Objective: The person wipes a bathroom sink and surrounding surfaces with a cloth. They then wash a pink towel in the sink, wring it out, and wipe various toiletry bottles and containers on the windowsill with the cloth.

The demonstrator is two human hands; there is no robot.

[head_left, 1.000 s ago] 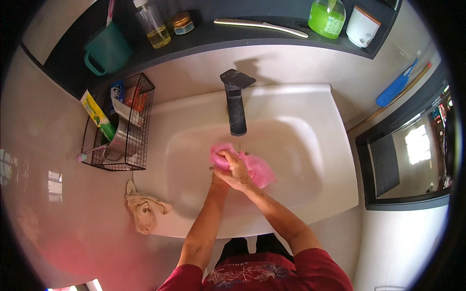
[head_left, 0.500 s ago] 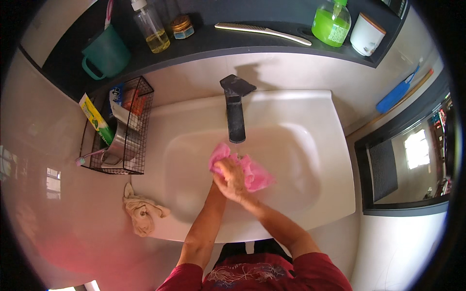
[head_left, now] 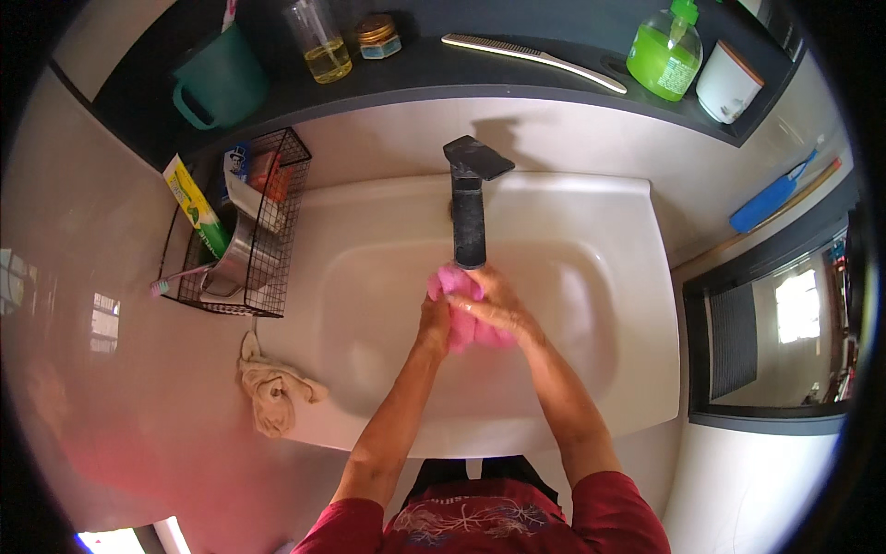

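A wet-looking pink cloth (head_left: 464, 334) is bunched between my two hands, just below the spout of the black faucet (head_left: 469, 222). My left hand (head_left: 434, 323) is closed on the cloth's left side. From the right, my right hand (head_left: 501, 305) grips its upper part, the thumb laid across the front. Part of the cloth hangs below my fingers over the white sink (head_left: 369, 277). The right fingertips are partly hidden beneath the spout and behind the cloth.
A wire basket (head_left: 297, 189) with toothpaste tube (head_left: 198, 208) and metal cup stands at the sink's left. A beige rag (head_left: 272, 392) drapes over the front left corner. The dark shelf (head_left: 406, 97) above bears a green mug (head_left: 226, 83), comb (head_left: 535, 60) and soap bottle (head_left: 663, 55).
My hands have moved up under the spout with the pink cloth. The right hand has shifted from over the left to the cloth's right side, and the cloth is gathered tighter.
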